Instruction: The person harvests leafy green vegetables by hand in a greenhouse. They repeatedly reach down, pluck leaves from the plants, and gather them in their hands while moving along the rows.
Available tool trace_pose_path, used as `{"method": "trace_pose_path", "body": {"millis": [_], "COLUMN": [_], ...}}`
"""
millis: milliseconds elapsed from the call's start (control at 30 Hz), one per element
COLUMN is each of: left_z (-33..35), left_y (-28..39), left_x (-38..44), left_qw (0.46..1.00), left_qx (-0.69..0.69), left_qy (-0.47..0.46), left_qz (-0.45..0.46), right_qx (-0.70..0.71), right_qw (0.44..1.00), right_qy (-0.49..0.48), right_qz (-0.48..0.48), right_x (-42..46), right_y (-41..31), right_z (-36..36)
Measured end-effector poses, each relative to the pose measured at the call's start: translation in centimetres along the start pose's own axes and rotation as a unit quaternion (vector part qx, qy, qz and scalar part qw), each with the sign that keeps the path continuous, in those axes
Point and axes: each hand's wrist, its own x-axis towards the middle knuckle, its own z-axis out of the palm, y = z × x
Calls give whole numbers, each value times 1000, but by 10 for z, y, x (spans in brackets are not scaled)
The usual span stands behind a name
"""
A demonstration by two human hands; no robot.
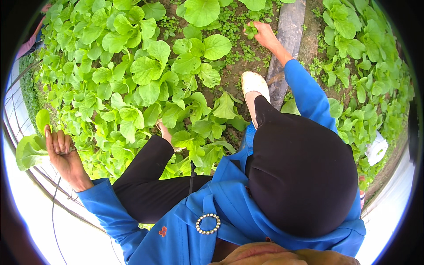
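Observation:
At the left, my left hand (67, 157) is raised with curled fingers around the stems of a leafy green plant (31, 150), whose broad leaves stick out beyond the fingers. My right hand (264, 33), at the upper right, pinches a small sprig of low green weeds (251, 30) over the soil. Just beside it lies a long grey strip (285, 39), which looks like a plank or plastic sheeting. Dense leafy greens (145, 70) fill the bed between the hands, some leaves with small holes. Small weeds (238, 49) grow in the soil below my right hand.
My pale shoe (255, 82) rests on the soil by the strip; the other foot is among the greens. Another bed of greens (351, 39) and a white plastic bag (377, 149) are at the right. Part of another person (29, 44) shows at the upper left, near a curved metal frame.

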Motion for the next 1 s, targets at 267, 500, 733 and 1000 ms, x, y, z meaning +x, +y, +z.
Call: {"method": "trace_pose_path", "body": {"millis": [267, 500, 733, 1000], "left_z": [8, 5, 7, 5], "left_y": [6, -1, -3, -6], "left_x": [-1, 3, 0, 1], "left_qw": [1000, 1000, 1000, 1000], "left_qx": [-8, -10, 2, 3], "left_qy": [-15, 1, 0, -1], "left_qz": [-1, -3, 2, -6], "right_qx": [-285, -97, 42, -253], "right_qw": [939, 985, 974, 917], "right_qy": [-64, -95, -167, -261], "right_qz": [-184, -101, 148, -166], "right_x": [-11, -11, -47, -40], "right_y": [-9, 9, -6, -17], "right_z": [26, 12, -10, -2]}}
